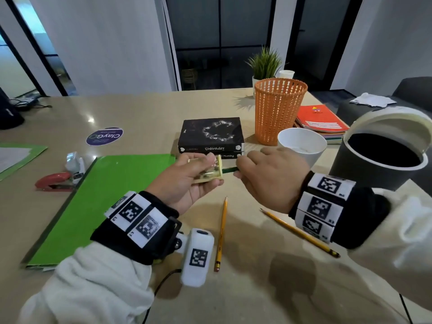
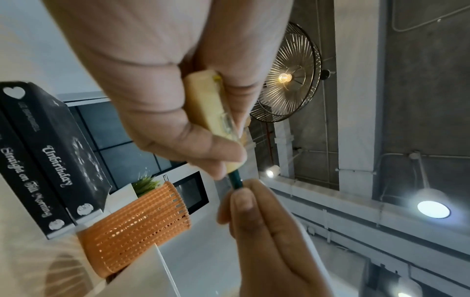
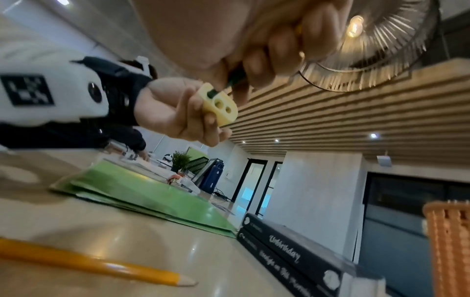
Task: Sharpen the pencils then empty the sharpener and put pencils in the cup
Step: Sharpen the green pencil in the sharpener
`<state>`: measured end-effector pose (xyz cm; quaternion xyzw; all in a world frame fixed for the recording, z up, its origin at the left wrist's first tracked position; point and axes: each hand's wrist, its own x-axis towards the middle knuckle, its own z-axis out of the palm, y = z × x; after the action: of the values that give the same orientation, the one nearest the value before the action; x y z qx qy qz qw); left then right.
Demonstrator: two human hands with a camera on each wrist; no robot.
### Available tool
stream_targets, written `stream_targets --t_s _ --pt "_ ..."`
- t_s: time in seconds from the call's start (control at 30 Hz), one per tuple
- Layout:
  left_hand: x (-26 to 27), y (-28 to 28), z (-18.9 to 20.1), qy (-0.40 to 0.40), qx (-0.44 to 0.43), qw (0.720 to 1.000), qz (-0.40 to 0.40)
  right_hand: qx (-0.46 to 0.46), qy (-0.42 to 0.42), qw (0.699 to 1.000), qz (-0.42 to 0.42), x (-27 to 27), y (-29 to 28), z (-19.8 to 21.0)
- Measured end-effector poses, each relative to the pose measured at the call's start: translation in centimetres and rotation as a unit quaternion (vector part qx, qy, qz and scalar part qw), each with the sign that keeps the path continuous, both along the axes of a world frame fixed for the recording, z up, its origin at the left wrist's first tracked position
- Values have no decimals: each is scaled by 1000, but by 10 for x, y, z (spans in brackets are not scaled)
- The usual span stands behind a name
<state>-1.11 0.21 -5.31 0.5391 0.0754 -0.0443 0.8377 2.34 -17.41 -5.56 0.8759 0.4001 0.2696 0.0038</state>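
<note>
Beige table (image 1: 257, 288), left hand (image 1: 187, 181) fingers gripping sharpener (image 3: 220, 105), right hand (image 1: 271, 176) pinching green pencil (image 2: 235, 180), right wrist view alone showing three holes

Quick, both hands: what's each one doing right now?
Left hand: closed, gripping the yellow sharpener.
Right hand: closed, pinching the green pencil, whose tip is in the sharpener.

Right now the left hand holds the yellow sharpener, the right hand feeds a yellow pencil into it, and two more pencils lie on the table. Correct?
Not quite: the pencil going into the sharpener is dark green, as the head and left wrist views show. The left hand does hold the sharpener, the right hand feeds it, and two yellow pencils lie on the table.
</note>
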Motion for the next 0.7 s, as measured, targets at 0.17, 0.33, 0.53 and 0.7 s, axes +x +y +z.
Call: stream_targets --t_s 0.17,0.33,0.53,0.7 --pt "-2 -7 0 -40 29 998 -30 -9 73 997 -19 -6 -5 7" --pt "-2 -6 -5 -111 150 981 -47 -11 154 988 -30 -7 -7 3" --pt "-12 -1 0 -177 339 920 -90 38 412 909 -43 -13 -6 10" --pt "-5 -2 4 -70 156 983 -70 -26 224 973 -48 -15 1 17"
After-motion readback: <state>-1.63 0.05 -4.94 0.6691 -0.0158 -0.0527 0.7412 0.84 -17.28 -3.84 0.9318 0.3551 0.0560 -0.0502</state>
